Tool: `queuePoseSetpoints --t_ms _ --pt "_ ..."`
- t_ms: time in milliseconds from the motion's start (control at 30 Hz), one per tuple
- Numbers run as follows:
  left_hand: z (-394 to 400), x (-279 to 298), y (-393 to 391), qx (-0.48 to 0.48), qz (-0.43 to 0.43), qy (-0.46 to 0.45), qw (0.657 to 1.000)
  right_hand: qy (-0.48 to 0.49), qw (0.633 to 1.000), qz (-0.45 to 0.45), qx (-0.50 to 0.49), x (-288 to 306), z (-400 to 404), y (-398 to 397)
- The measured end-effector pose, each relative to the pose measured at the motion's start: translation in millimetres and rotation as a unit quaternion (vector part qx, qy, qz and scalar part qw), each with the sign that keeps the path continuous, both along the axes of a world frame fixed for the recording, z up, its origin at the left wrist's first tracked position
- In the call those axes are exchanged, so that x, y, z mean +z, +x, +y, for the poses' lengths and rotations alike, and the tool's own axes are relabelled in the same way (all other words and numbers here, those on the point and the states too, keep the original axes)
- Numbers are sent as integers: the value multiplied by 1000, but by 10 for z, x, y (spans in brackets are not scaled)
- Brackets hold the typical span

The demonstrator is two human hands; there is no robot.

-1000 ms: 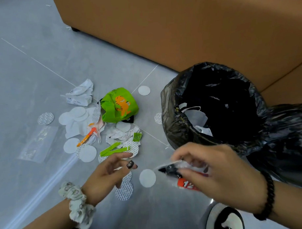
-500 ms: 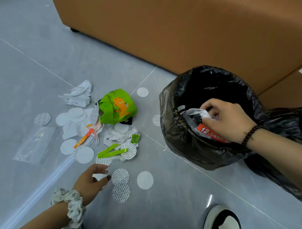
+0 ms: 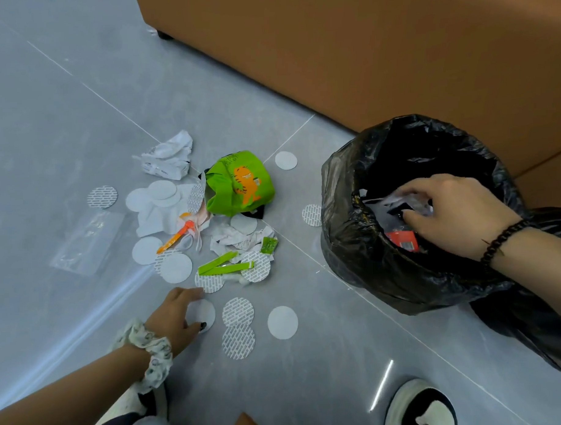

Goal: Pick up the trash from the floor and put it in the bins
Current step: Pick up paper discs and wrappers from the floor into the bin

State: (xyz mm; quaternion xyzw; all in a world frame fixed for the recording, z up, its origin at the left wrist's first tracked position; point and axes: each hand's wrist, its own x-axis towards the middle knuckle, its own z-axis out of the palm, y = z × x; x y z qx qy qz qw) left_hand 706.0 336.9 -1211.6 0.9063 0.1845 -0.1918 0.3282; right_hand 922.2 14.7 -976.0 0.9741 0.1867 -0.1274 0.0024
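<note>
The bin, lined with a black bag, stands on the grey floor at the right. My right hand reaches into its mouth and pinches the clear end of a plastic wrapper; the wrapper's red label hangs lower inside. My left hand is down on the floor with thumb and fingers curled round a white round disc. Beyond it lies the trash pile: a green wrapper with an orange cat, crumpled white paper, green strips and several white and patterned discs.
A brown piece of furniture runs along the back, close behind the bin. More black bag spreads at the right. A flat clear plastic bag lies at the left. My shoes are at the bottom edge.
My right hand carried the red-labelled wrapper from in front of me into the bin and pushed it lower. My left hand dropped to the floor and closed on a white disc.
</note>
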Motion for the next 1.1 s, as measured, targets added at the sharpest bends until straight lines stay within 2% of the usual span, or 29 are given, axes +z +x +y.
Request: queuePoseSetpoints --t_ms 133,233,333,400,467,533,600,667,767,900,1100 --pt "0 -7 58 -43 38 9 998 -4 999 -33 11 -30 81 -67" --pt "0 -26 90 -62 44 9 997 141 983 -74 87 90 279 -253" --pt "-8 -57 81 -67 28 -6 997 255 934 -66 242 124 686 -572" --pt "-17 -81 51 -64 24 -3 998 240 911 -25 335 -83 954 -766" --pt "-32 -108 15 -67 28 13 997 124 919 86 363 -448 1220 -945" --pt "-43 -131 -15 -70 33 28 997 -41 921 218 320 -939 1434 -1038" --pt "-44 -133 -15 -71 38 35 996 -112 918 269 269 -1409 1576 -1073" --pt "-28 -122 4 -76 40 37 996 -90 940 262 200 -1761 1634 -1086" --pt "18 -104 1 -73 49 37 995 3 958 270 98 -2008 1572 -1238" --pt "68 -58 -36 -76 61 5 995 -30 959 260 113 -2160 1448 -1475" --pt "-7 43 -44 -102 37 -58 992 -14 956 255 147 -2141 1458 -1461"
